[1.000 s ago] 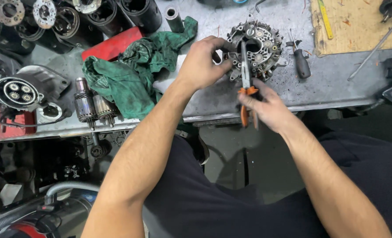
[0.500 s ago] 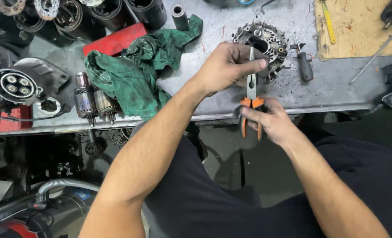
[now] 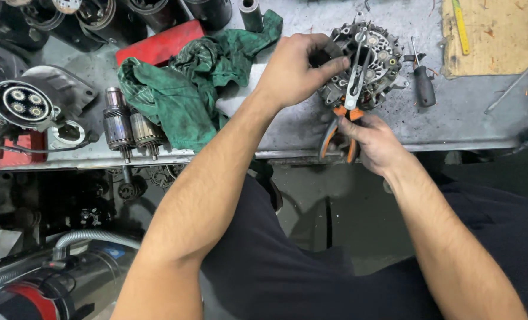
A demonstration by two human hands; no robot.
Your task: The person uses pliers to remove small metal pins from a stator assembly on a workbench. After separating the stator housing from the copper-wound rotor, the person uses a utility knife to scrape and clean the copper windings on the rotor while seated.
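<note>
A round grey alternator housing with open slots sits on the metal workbench near its front edge. My left hand grips the housing's left side, fingers curled over its rim. My right hand holds orange-handled long-nose pliers by the handles, just off the bench edge. The plier jaws reach up into the middle of the housing, slightly parted.
A crumpled green rag lies left of my left hand, with a red flat part behind it. Two armatures rest at the front left. A black-handled screwdriver lies right of the housing. A wooden board lies far right.
My right hand has shifted the pliers a little up and into the housing's centre. My left hand has kept its grip on the housing's left side. The camera view has drifted.
</note>
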